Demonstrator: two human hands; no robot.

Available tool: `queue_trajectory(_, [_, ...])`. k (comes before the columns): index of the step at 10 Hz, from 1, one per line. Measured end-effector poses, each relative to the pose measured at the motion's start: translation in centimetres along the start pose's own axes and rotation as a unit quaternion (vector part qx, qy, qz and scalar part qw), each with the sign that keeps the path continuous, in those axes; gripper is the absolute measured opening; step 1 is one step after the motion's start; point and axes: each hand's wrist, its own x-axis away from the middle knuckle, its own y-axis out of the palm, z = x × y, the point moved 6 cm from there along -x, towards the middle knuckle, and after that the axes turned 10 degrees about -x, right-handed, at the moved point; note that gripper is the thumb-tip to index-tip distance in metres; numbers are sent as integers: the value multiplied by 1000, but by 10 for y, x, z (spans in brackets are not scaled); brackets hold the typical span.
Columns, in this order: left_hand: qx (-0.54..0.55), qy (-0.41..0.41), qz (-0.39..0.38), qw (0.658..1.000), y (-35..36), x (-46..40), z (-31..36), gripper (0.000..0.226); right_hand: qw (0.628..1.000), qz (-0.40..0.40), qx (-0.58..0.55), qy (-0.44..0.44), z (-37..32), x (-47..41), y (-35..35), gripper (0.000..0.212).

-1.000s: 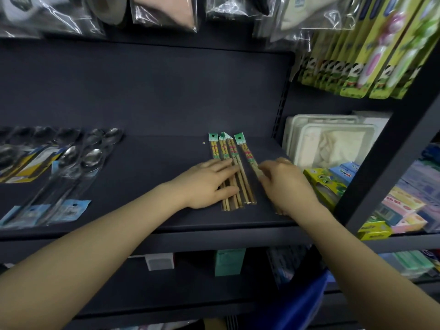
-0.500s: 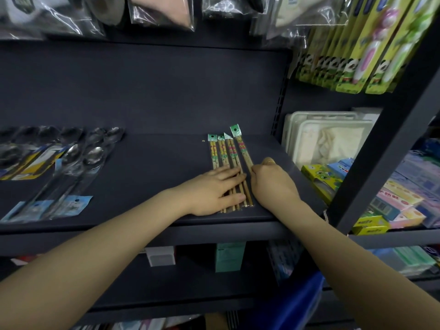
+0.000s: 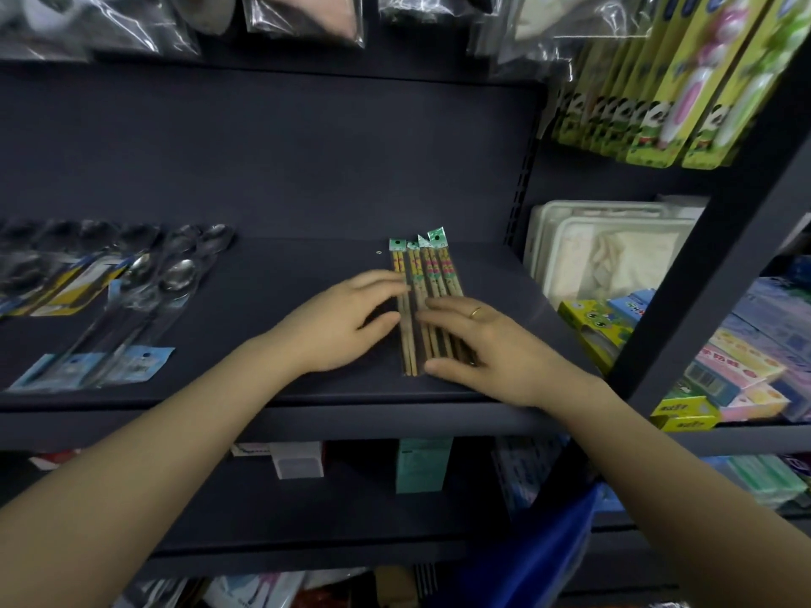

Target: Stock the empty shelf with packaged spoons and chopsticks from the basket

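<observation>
My two arms come up from the bottom corners, both bare from the elbow down, with no sleeve showing on either. My left hand (image 3: 346,320) wears nothing: no ring, no watch, no band at the wrist. My right hand (image 3: 491,348) has one thin gold ring (image 3: 475,312), a plain band sitting low on a finger, near the knuckle. That wrist is bare too. My nails are short and plain as far as I can make out; the picture is too soft to tell more about them.
</observation>
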Motion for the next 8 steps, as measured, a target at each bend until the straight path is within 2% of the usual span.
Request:
queue_trajectory(1, [0, -2, 75, 997, -9, 19, 2, 36, 999, -12, 48, -12, -4, -7, 8, 71])
queue_trajectory(2, [12, 2, 103, 995, -11, 29, 3, 35, 999, -15, 33, -18, -7, -12, 10, 54])
queue_trajectory(3, [25, -11, 97, 995, -12, 34, -1, 48, 999, -18, 35, -15, -6, -13, 11, 53])
queue_trajectory(4, [16, -27, 82, 996, -12, 41, -4, 53, 999, -10, 53, -7, -7, -14, 10, 69])
queue_trajectory(6, [-1, -55, 87, 995, -18, 62, -13, 47, 996, -25, 82, -15, -17, -20, 8, 75])
queue_trajectory(8, [-20, -65, 113, 991, -43, 96, -25, 30, 994, 18, 106, -4, -44, -18, 5, 76])
